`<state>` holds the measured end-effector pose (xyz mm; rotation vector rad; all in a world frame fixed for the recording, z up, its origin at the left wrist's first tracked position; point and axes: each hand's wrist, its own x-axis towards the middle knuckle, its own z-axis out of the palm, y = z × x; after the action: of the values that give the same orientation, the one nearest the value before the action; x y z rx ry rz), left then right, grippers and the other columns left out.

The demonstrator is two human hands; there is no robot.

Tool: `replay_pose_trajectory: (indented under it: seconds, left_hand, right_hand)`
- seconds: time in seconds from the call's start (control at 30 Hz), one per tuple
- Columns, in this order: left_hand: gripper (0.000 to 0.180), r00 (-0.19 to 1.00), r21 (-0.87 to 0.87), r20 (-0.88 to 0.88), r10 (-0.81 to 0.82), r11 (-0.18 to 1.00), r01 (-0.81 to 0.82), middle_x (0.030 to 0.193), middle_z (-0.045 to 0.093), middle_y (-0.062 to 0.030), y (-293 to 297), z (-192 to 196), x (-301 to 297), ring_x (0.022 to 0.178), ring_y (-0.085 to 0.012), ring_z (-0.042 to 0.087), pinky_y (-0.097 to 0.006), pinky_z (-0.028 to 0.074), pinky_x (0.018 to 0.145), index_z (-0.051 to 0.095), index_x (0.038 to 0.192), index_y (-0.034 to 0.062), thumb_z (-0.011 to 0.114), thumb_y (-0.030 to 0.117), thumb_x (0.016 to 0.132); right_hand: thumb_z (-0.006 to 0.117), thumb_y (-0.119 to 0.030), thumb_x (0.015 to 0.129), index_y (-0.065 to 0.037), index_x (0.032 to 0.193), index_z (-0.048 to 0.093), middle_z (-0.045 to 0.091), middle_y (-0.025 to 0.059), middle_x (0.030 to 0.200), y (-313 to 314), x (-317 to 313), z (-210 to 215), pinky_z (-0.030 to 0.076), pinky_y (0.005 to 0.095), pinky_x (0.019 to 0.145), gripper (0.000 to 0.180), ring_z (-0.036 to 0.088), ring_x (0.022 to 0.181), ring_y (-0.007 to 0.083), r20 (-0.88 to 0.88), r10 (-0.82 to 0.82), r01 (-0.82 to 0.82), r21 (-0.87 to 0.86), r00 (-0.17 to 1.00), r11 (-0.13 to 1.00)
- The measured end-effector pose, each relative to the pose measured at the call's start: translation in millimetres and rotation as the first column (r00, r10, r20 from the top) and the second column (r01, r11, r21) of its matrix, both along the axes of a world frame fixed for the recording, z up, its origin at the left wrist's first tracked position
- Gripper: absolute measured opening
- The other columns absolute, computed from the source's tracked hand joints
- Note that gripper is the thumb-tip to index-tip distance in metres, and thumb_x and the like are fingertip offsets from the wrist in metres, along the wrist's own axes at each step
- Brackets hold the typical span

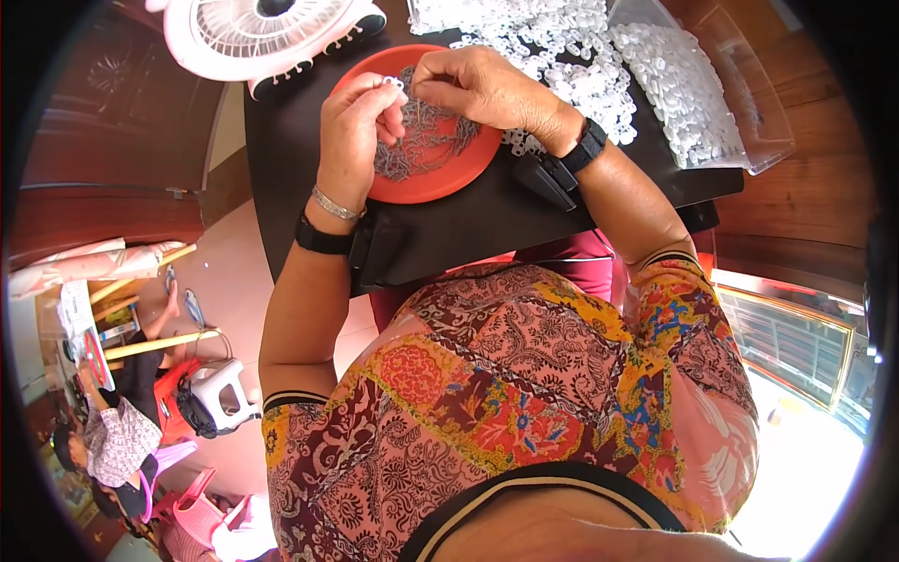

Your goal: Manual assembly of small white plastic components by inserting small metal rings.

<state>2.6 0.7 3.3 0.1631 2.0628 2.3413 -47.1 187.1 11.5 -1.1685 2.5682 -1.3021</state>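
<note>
My left hand (351, 131) is closed in a pinch on a small white plastic piece (394, 83) that looks like a ring or link. Close beside it, my right hand (487, 89) is also closed, thumb and fingertips together; what it holds, if anything, is hidden. Both hands are over a round red-orange plate (473, 169) on the dark table. In the plate lies a tangle of thin grey metal pieces (421, 140), too small to name exactly. Loose white plastic pieces (599, 103) with holes are heaped beyond my right wrist.
A clear plastic bin (763, 117) full of similar white pieces stands at the right. A white and pink fan (253, 37) is at the far left of the black table (421, 239). Another person (122, 426) sits low at the left, near a white stool (220, 393).
</note>
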Motion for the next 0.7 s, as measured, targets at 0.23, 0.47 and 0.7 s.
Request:
replay_pose_trajectory:
  seconds: [0.23,0.47,0.7]
  left_hand:
    - [0.021,0.998,0.044,-0.029,0.056,0.998,-0.055,0.064,0.056,-0.0013,-2,0,0,0.053,-0.0086,0.052,-0.02,0.039,0.049,0.062,0.077,0.001,0.056,0.018,0.086]
    - [0.019,0.998,0.06,-0.015,0.067,0.996,-0.066,0.064,0.056,-0.0016,-3,-1,-1,0.054,-0.0093,0.051,-0.021,0.039,0.049,0.063,0.077,0.0013,0.057,0.018,0.085]
    - [0.019,0.997,0.051,-0.025,0.077,0.996,-0.075,0.064,0.055,-0.0017,-4,-2,-1,0.054,-0.0098,0.052,-0.021,0.039,0.05,0.063,0.078,0.0013,0.058,0.018,0.085]
  right_hand:
    - [0.065,-0.007,0.08,-0.004,0.087,0.065,0.062,0.0061,0.082,-3,10,0,0.049,0.0305,0.07,0.008,0.062,0.079,0.0214,0.014,0.27,-0.27,0.105,0.963,0.957]
    - [0.067,-0.014,0.074,-0.01,0.08,0.066,0.061,0.0038,0.084,-14,27,-3,0.049,0.0377,0.07,0.007,0.061,0.085,0.0253,-0.295,0.328,-0.23,0.322,0.897,0.919]
    - [0.063,-0.014,0.077,-0.007,0.08,0.061,0.057,0.0053,0.084,-17,35,1,0.05,0.0381,0.068,0.008,0.059,0.085,0.0251,-0.386,0.322,-0.125,0.456,0.864,0.881]
